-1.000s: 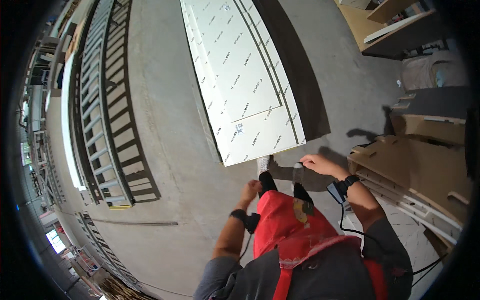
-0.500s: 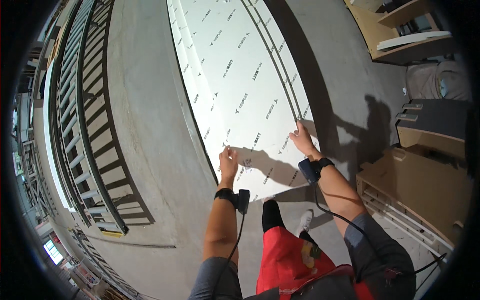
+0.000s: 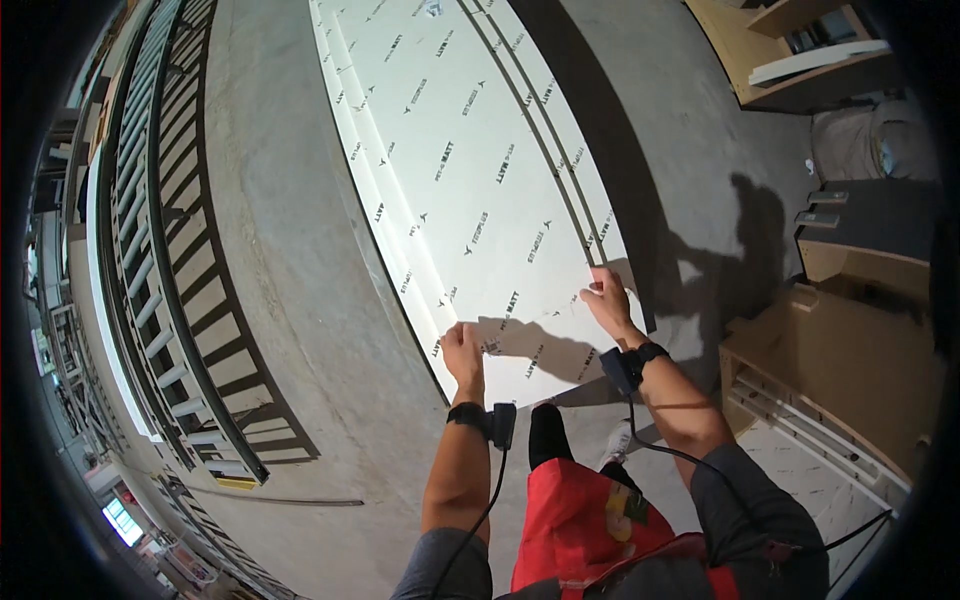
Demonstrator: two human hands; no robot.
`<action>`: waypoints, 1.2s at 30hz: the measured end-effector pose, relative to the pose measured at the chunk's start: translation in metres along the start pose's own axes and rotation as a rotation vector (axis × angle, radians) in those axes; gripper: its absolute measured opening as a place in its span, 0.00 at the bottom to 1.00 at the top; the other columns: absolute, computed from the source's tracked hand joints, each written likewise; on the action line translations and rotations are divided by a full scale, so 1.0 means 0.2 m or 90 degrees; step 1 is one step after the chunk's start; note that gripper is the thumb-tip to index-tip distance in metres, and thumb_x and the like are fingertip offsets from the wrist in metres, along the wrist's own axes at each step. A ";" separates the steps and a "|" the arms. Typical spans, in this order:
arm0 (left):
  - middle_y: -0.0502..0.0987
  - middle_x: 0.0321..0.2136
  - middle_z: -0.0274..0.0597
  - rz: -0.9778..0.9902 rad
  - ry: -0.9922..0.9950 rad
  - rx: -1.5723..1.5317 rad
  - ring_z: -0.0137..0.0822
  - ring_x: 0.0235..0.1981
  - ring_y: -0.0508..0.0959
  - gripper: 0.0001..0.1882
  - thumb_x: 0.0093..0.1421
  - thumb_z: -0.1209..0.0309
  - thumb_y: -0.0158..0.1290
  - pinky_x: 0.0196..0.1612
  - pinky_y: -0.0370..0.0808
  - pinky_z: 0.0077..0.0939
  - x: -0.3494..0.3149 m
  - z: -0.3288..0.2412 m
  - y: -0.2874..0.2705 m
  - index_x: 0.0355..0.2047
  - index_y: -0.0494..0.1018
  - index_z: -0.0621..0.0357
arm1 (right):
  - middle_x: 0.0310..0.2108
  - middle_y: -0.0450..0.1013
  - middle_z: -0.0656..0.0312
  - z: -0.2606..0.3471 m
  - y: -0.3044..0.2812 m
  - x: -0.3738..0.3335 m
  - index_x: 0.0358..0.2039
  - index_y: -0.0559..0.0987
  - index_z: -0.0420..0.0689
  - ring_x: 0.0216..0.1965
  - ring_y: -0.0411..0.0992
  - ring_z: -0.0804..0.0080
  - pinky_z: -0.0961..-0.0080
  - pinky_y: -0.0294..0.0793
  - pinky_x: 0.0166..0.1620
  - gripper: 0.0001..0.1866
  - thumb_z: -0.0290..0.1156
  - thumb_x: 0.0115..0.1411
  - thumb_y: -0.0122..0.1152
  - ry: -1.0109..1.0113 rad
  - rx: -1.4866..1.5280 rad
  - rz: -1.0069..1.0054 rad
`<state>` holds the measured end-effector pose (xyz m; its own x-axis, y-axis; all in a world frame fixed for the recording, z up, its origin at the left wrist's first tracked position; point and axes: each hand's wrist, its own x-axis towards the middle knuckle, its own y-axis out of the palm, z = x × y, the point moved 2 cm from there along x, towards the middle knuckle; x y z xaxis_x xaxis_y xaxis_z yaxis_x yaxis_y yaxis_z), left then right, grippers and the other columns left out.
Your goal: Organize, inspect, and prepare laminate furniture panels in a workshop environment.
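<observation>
Both hands are now pressed flat, fingers spread, on the white panel [image 3: 470, 190] lying on the concrete floor [image 3: 290, 330]: left hand [image 3: 462, 350] at its near corner, right hand [image 3: 608, 298] by its near right edge; nothing is gripped.

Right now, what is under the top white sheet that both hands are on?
More white sheets show as stepped edges along the left side of the top sheet, all on the concrete floor. How many lie beneath is covered.

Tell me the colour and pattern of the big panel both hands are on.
The panel is white, with small dark printed marks repeated across it, clearest in the head view.
</observation>
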<state>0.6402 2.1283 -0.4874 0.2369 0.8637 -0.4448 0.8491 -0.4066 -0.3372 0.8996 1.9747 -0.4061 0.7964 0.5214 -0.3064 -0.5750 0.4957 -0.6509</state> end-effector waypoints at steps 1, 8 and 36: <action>0.72 0.34 0.50 0.011 -0.025 -0.010 0.43 0.35 0.74 0.18 0.59 0.62 0.48 0.43 0.69 0.32 -0.09 0.08 0.00 0.38 0.74 0.66 | 0.39 0.67 0.53 -0.09 0.01 -0.08 0.44 0.68 0.39 0.40 0.68 0.63 0.69 0.68 0.46 0.21 0.28 0.48 0.60 -0.004 0.010 0.000; 0.76 0.28 0.51 0.113 -0.196 0.217 0.39 0.32 0.75 0.24 0.54 0.53 0.54 0.37 0.71 0.32 -0.83 0.44 -0.07 0.34 0.73 0.68 | 0.38 0.68 0.52 -0.79 -0.07 -0.86 0.41 0.69 0.39 0.42 0.68 0.59 0.65 0.67 0.45 0.20 0.34 0.50 0.62 0.049 -0.014 0.025; 0.74 0.38 0.39 0.337 -0.058 -0.297 0.28 0.38 0.72 0.25 0.62 0.56 0.47 0.42 0.68 0.21 -1.76 -0.13 -0.51 0.48 0.70 0.68 | 0.44 0.72 0.56 -0.65 -0.94 -3.05 0.52 0.67 0.38 0.42 0.71 0.69 0.70 0.72 0.43 0.26 0.41 0.59 0.56 0.245 0.309 0.349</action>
<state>0.4824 1.8738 -0.2757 0.6502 0.5493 -0.5248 0.7494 -0.5775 0.3240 0.5471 1.4733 -0.1864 0.3366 0.5459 -0.7672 -0.8477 0.5305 0.0056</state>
